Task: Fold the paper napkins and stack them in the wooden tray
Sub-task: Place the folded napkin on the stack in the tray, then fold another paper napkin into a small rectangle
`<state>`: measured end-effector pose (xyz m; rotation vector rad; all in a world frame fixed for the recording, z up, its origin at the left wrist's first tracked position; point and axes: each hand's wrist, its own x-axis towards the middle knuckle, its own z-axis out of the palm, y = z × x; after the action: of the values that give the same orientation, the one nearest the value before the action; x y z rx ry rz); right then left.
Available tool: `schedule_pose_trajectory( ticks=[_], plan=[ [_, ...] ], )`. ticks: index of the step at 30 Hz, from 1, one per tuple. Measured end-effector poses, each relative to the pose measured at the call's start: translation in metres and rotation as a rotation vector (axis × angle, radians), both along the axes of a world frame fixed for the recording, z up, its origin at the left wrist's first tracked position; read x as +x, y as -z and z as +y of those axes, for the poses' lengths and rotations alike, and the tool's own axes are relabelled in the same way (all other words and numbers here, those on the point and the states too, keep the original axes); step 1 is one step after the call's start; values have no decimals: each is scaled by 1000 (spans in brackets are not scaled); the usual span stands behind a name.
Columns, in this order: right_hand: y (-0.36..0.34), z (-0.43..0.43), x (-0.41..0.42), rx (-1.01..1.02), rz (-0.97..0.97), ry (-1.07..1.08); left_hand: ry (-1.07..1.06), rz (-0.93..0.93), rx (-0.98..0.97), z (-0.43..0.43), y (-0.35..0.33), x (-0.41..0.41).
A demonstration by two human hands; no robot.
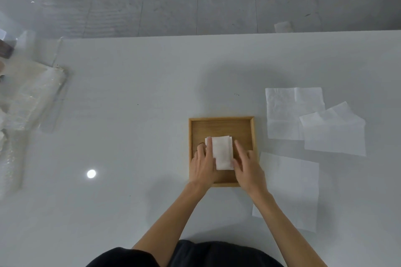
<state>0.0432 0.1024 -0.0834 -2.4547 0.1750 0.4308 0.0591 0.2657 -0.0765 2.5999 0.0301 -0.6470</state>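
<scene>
While flanking folded napkin (223, 152) in wooden tray (221, 124) | left hand (204, 163), right hand (249, 168) | fingers flat, extended

I see open table (134, 128) left and above the tray (221, 118), nothing in the way. Right side blocked: flat napkins (282, 112) upper right, one more (290, 188) lower right beside tray. Plastic bundle (32, 97) at far left edge.

Both hands rest inside the square wooden tray (221, 119) on the white table (130, 115): the left hand (204, 163) and right hand (248, 166) flank a folded white paper napkin (222, 151). 3 unfolded white napkins (288, 115) lie to the right.
</scene>
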Motion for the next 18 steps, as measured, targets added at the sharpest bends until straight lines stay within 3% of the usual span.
schedule_pose_trajectory(
  ticks=[3,5,8,11,14,18],
  plan=[
    [-14,-38,-31,23,-134,335,74,-124,-41,-27,-10,3],
    [-19,-66,-59,74,-79,622,217,-146,-114,-57,-16,7],
    [-13,-102,-105,197,205,1046,452,-172,-155,-109,-16,15],
    [-4,-116,-142,575,547,1461,614,-189,-85,-155,-9,24],
    [2,-111,-161,698,670,1598,701,-163,26,-191,0,34],
    [12,-101,-155,744,629,1551,754,-105,177,-218,12,41]
  ],
)
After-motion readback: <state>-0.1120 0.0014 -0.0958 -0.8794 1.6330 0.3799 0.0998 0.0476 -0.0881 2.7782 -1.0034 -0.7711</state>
